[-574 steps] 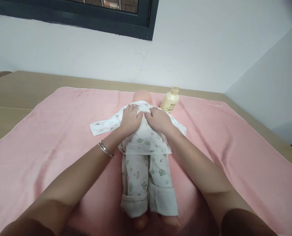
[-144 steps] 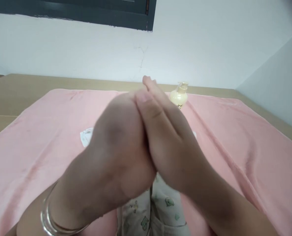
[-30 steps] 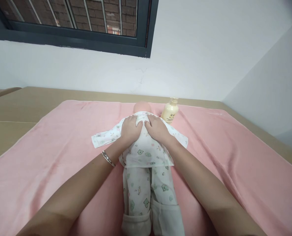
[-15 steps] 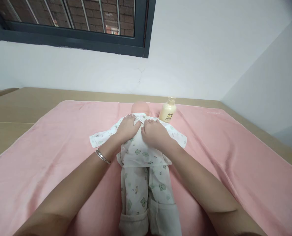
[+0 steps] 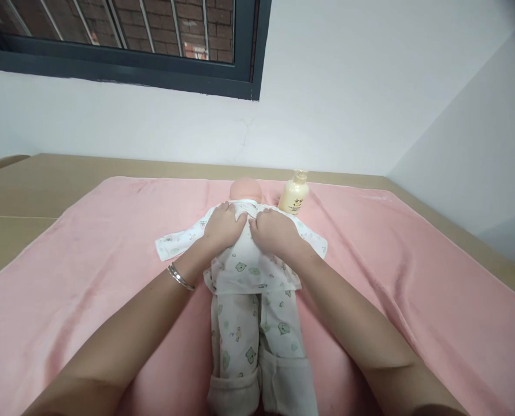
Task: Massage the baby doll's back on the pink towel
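Observation:
A doll with a bald, skin-toned head (image 5: 245, 189) lies on a pink blanket, its head away from me. It wears a white baby shirt (image 5: 252, 270) with green animal prints and matching trousers (image 5: 237, 335) with turned-up cuffs. Just below the collar, my left hand (image 5: 225, 227) presses on the shirt with bent fingers, the cloth bunched between thumb and fingers. Close beside it my right hand (image 5: 274, 231) has its fingers curled into the shirt. Both sleeves spread out sideways, flat at their ends. The fingertips are partly hidden.
A pale yellow pump bottle (image 5: 293, 193) stands just beyond the shirt's right shoulder. The pink blanket (image 5: 110, 248) has some creases and covers most of a wooden table (image 5: 23, 185). Behind are a white wall (image 5: 326, 104) and a dark-framed window (image 5: 244, 40).
The view has shifted very slightly. Both hands stay at the upper shirt, and the cloth near the collar has moved a little, showing slightly more of the neckline.

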Motion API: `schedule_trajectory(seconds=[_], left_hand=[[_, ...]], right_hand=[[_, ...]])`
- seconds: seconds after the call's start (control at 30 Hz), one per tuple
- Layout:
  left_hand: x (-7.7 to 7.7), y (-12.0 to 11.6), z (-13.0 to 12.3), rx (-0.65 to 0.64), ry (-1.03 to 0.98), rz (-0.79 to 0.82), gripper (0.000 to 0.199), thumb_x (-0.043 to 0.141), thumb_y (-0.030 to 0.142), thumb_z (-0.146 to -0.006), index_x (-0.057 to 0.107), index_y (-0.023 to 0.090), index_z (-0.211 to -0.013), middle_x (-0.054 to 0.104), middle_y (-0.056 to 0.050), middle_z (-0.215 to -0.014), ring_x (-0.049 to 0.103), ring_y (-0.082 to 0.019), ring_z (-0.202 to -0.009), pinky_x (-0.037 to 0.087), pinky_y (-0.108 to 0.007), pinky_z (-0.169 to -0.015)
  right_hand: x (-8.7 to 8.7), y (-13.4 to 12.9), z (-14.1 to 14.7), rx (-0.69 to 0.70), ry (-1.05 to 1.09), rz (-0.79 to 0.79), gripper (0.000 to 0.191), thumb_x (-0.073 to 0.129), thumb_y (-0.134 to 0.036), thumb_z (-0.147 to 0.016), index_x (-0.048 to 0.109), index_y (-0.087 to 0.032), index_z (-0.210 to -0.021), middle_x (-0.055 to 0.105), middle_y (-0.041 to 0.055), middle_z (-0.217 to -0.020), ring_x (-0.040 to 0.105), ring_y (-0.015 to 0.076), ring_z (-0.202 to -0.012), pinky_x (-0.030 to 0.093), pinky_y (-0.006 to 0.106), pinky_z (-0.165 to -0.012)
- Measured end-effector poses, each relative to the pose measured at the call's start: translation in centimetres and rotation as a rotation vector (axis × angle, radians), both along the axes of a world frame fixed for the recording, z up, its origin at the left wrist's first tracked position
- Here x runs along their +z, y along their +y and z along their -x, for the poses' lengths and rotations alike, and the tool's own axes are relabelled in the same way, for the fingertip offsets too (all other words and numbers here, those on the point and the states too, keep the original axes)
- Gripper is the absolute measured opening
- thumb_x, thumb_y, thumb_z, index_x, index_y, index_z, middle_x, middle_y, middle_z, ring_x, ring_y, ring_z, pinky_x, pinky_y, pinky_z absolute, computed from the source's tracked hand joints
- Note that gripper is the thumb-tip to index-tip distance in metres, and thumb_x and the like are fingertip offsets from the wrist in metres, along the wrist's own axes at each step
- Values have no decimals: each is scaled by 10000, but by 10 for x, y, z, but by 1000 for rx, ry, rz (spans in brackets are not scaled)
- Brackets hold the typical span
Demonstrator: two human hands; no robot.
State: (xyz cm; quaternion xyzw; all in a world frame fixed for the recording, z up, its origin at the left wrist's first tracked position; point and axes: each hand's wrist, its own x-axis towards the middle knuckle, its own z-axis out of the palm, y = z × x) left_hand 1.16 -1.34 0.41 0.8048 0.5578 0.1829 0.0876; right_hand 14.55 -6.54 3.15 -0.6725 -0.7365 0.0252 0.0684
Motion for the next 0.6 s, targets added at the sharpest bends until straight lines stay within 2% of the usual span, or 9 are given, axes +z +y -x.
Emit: schedule_trajectory(seconds=[0.07, 0.2, 0.27, 0.43, 0.53, 0.6], left_hand=[[-3, 4, 0, 7, -4, -22, 527, 342, 361, -982, 606, 14, -1277, 595, -233, -1391, 523, -320, -1351, 397, -436, -1165], [-7, 2, -2, 23, 0, -68, 479, 349, 343, -982, 649, 30, -1185, 648, -227, -1298, 581, -320, -1260, 441, -439, -1109], [-7, 2, -1, 23, 4, -63, 483, 348, 358, -983, 654, 34, -1169, 659, -221, -1274, 591, -321, -1233, 453, -436, -1088], [-1, -2, -1, 33, 42, -59, 478, 333, 359, -987, 680, 52, -1103, 691, -205, -1203, 626, -309, -1167, 478, -410, -1039], [9, -17, -6, 94, 127, -36, 519, 302, 354, -995, 703, 38, -1088, 710, -211, -1141, 647, -323, -1145, 478, -413, -1031], [17, -31, -12, 132, 204, -14, 564, 289, 372, -1002, 692, 4, -1145, 697, -237, -1177, 635, -344, -1186, 446, -438, -1077]], right_hand=[[-2, 1, 1, -2, 18, -20, 467, 307, -306, -1039, 701, -56, -1045, 707, 241, -1104, 640, 323, -1130, 487, 395, -944], [-14, 16, -2, 2, 124, -88, 479, 306, -307, -1037, 611, -13, -1261, 585, 246, -1393, 507, 318, -1351, 397, 394, -1106], [-19, 21, -3, -1, 161, -91, 489, 320, -298, -1028, 569, 10, -1314, 536, 256, -1450, 457, 324, -1395, 352, 404, -1148], [-19, 23, -7, 20, 178, -83, 462, 332, -302, -1026, 607, -10, -1256, 565, 254, -1413, 500, 318, -1338, 358, 397, -1120], [-19, 28, -15, 56, 194, -71, 457, 329, -355, -1040, 638, -58, -1197, 604, 224, -1367, 547, 297, -1274, 389, 381, -1074], [-20, 33, -21, 81, 205, -63, 465, 318, -391, -1049, 648, -85, -1167, 626, 204, -1339, 571, 273, -1235, 402, 363, -1048]])
